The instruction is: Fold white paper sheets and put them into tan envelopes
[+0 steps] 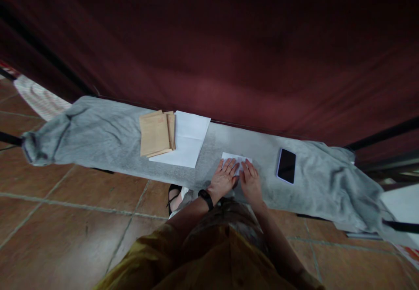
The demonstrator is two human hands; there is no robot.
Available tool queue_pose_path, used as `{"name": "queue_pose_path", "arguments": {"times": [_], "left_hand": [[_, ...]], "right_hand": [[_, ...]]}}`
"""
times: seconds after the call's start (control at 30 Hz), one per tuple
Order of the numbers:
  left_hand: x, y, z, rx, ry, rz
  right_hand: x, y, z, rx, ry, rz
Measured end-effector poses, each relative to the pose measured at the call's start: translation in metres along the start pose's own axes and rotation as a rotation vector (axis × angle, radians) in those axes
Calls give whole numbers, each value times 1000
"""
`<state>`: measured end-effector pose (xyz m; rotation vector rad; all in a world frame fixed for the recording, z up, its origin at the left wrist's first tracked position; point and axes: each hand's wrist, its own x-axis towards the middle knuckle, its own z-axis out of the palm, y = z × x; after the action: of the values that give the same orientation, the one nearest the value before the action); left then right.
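A small sheet of white paper (237, 156), seemingly folded, lies on the grey cloth in front of me. My left hand (224, 178) rests on its left part, fingers spread and stretched out, with a dark band on the wrist. On the right part lies my right hand (250, 181), its fingers extended over the paper and close to the left fingertips. Both hands press from above and cover much of the lower half of the sheet. To the left, a stack of larger white sheets (188, 143) sits partly beneath several brown paper envelopes (154, 135).
A phone (286, 166) with a dark screen and pale case lies right of my hands. Grey cloth (108, 137) covers the narrow bench, bunched at both ends. Behind it hangs a dark red fabric (209, 71). Brown floor tiles (65, 237) show below, near my shoe.
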<state>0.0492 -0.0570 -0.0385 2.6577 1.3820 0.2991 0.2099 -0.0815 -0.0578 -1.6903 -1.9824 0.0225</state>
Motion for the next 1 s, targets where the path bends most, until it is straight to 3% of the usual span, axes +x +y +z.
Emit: {"name": "queue_pose_path", "arguments": {"times": [0.17, 0.37, 0.57, 1.0], "left_hand": [[1, 1, -2, 43, -21, 29], [-1, -3, 1, 58, -1, 39], [-2, -9, 5, 23, 28, 19], [11, -27, 9, 27, 48, -251]], "right_hand": [[-5, -14, 2, -125, -112, -147], [-8, -15, 1, -269, -118, -163], [-7, -14, 3, -282, -106, -93], [-6, -16, 5, -260, -101, 46]]}}
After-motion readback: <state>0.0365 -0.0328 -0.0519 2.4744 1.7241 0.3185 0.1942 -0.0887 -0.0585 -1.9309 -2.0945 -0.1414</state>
